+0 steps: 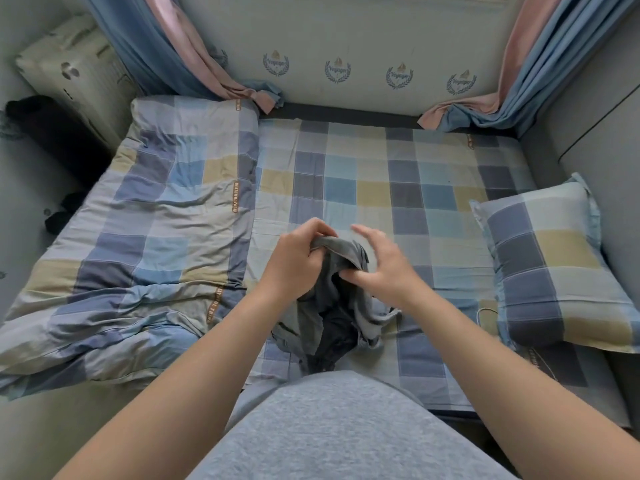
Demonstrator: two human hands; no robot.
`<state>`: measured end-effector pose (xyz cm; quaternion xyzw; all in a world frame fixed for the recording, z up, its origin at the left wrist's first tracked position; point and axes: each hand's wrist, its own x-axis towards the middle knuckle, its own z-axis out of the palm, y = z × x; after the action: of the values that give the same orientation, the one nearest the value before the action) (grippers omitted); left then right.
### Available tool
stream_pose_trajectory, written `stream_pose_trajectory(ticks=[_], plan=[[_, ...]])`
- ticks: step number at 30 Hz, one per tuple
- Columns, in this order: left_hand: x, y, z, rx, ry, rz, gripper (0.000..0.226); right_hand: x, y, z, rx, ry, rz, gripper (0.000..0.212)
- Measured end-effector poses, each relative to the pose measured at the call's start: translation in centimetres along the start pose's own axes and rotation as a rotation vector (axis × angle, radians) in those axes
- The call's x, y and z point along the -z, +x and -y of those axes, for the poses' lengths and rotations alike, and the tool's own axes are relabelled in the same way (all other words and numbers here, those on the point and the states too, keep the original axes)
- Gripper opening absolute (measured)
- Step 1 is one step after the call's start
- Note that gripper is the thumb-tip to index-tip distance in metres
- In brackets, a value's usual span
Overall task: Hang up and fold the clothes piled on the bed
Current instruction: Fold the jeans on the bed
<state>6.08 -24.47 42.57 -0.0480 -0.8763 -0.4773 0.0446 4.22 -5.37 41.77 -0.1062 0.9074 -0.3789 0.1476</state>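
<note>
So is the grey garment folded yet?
Not folded: bunched. The left hand grips the grey garment by its top edge, the right hand touches it with the thumb, and the rest hangs crumpled onto the bed.

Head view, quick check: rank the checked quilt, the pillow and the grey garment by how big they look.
1. checked quilt, plainly largest.
2. pillow.
3. grey garment, smallest as it looks, though bunched, so its spread size is unsure.
</note>
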Motion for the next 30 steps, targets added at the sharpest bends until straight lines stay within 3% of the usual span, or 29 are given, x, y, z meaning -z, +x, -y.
stream_pose_trajectory(ticks=[2,4,9,15,18,24,30], plan=[[0.0,0.1,-0.5,-0.045,0.001,0.036,0.028,-0.9,0.1,0.9,0.038,0.050,0.012,0.040],[0.2,0.2,-0.2,-0.058,0.019,0.016,0.032,-0.8,0.4,1.5,0.036,0.077,-0.062,0.024],[-0.7,0.0,2.9,0.050,0.188,-0.037,0.038,0.9,0.5,2.6,0.096,0.223,-0.205,0.031],[-1.6,-1.9,8.7,0.467,0.337,-0.085,0.033,2.2,0.0,1.1,0.018,0.341,-0.358,0.036],[-0.3,-3.2,11.5,0.555,0.412,-0.078,0.028,3.0,0.0,-1.7,-0.079,0.219,-0.393,0.037],[1.9,-2.6,13.8,0.603,0.480,-0.098,0.032,3.8,0.6,-7.9,-0.187,-0.326,-0.175,0.034],[3.3,-2.4,15.0,0.699,0.563,-0.130,0.026,4.9,0.8,-11.4,-0.390,-0.535,-0.149,0.021]])
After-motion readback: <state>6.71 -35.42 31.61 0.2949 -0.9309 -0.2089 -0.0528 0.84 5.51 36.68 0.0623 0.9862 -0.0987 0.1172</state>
